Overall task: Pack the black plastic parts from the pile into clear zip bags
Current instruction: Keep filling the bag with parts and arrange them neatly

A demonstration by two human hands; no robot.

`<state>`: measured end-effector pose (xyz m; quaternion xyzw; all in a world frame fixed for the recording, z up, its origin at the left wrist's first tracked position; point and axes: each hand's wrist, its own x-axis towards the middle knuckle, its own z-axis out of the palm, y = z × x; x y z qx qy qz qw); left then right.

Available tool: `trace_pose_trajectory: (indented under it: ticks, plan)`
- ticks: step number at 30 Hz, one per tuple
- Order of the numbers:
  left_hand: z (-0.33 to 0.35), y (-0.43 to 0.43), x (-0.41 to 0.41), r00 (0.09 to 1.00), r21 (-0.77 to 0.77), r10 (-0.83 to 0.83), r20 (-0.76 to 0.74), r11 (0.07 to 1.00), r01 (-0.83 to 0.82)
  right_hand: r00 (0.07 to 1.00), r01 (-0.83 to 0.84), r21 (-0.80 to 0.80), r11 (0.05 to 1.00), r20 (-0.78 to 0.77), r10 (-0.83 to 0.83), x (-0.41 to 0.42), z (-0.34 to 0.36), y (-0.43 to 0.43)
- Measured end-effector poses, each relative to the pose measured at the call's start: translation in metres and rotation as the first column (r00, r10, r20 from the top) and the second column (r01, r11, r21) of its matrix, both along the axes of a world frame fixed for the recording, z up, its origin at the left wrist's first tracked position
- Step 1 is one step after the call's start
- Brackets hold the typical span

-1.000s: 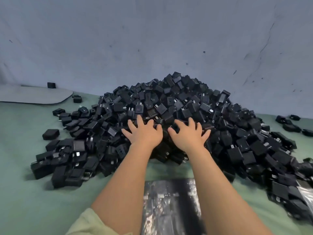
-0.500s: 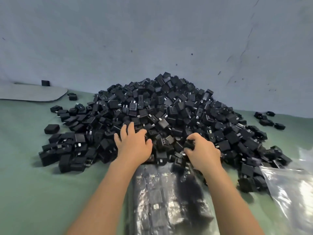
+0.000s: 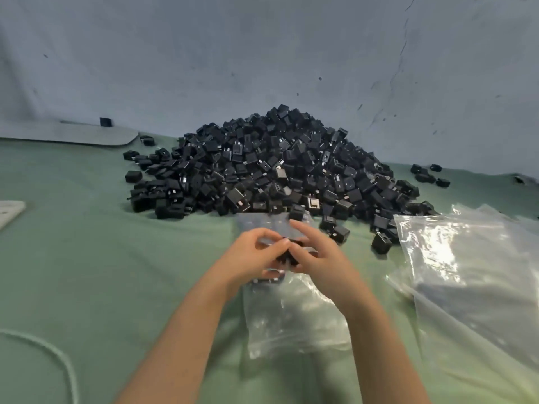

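Note:
A big pile of black plastic parts [image 3: 271, 167] sits against the far wall on the green cloth. A clear zip bag [image 3: 294, 319] lies flat in front of the pile, its far end reaching the pile's foot. Over the bag, my left hand [image 3: 250, 259] and my right hand [image 3: 315, 258] meet and hold a small cluster of black parts [image 3: 291, 255] between their fingers. The fingers hide most of those parts. The view is motion-blurred.
A stack of clear zip bags [image 3: 472, 269] lies at the right. Loose black parts [image 3: 428, 174] are scattered right of the pile. A grey flat sheet [image 3: 87, 135] lies at the back left, a white object [image 3: 8, 211] at the left edge, a pale cord [image 3: 52, 354] at the lower left.
Both hands pulled back from the foot of the pile toward me with black parts and now meet over the bag. The camera has tilted, so the pile looks farther away.

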<state>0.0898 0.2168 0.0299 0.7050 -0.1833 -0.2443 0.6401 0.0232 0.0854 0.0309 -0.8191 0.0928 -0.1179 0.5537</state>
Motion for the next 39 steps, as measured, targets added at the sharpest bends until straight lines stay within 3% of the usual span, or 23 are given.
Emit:
trace_pose_trajectory:
  ticks: [3,5,7,11,14,18,21,22,24,26,28,30,33,36,39]
  plan:
    - [-0.010,0.004,-0.017,0.999,-0.024,0.040,-0.011,0.999,-0.040,0.988,0.136,0.093,0.986,0.056,-0.142,-0.022,-0.014,0.011]
    - [-0.015,0.003,-0.023,0.990,-0.057,0.125,-0.060,0.990,-0.129,0.970,0.197,-0.003,0.980,0.144,-0.195,-0.039,-0.022,0.020]
    - [-0.020,0.000,-0.026,0.979,-0.074,0.189,-0.076,0.978,-0.194,0.972,0.158,-0.098,0.983,0.190,-0.138,-0.053,-0.027,0.028]
    - [-0.025,-0.010,-0.031,0.971,-0.047,0.238,-0.005,0.970,-0.238,0.997,0.074,-0.453,0.888,0.062,-0.051,-0.060,-0.037,0.033]
    - [-0.026,-0.017,-0.032,0.962,-0.006,0.264,0.063,0.964,-0.264,0.994,0.105,-0.582,0.807,0.053,-0.091,-0.065,-0.040,0.029]
    - [-0.026,-0.021,-0.034,0.963,0.066,0.223,0.148,0.970,-0.235,0.994,0.108,-0.581,0.807,0.065,-0.086,-0.068,-0.043,0.025]
    - [-0.021,-0.021,-0.039,0.941,0.116,0.203,0.270,0.963,-0.241,0.984,0.174,-0.451,0.875,0.114,-0.137,-0.069,-0.040,0.016]
    - [-0.019,-0.018,-0.041,0.920,0.163,0.156,0.359,0.960,-0.226,0.974,0.222,-0.395,0.891,0.141,-0.180,-0.072,-0.039,0.011]
    - [-0.020,-0.012,-0.050,0.844,0.377,-0.127,0.522,0.921,-0.095,0.945,0.315,-0.293,0.902,0.182,-0.271,-0.078,-0.034,-0.001]
    - [-0.025,-0.009,-0.062,0.708,0.629,-0.447,0.546,0.777,0.005,0.940,0.323,-0.165,0.932,0.170,-0.295,-0.086,-0.029,-0.007]
    - [-0.028,-0.010,-0.068,0.612,0.720,-0.552,0.566,0.693,-0.040,0.956,0.262,-0.023,0.965,0.141,-0.256,-0.093,-0.023,-0.006]
    - [-0.027,-0.011,-0.066,0.604,0.673,-0.496,0.624,0.734,-0.093,0.973,0.184,0.041,0.982,0.134,-0.188,-0.101,-0.017,-0.002]
    - [-0.023,-0.012,-0.060,0.705,0.518,-0.323,0.631,0.852,-0.074,0.988,0.095,0.005,0.995,0.122,-0.095,-0.113,-0.009,0.003]
    - [-0.015,-0.012,-0.054,0.777,0.389,-0.183,0.602,0.918,-0.085,0.994,0.099,-0.231,0.968,0.077,-0.083,-0.117,-0.007,0.007]
    - [-0.003,-0.010,-0.052,0.786,0.302,-0.128,0.605,0.950,-0.078,0.988,0.127,-0.521,0.844,-0.006,-0.152,-0.103,-0.016,0.013]
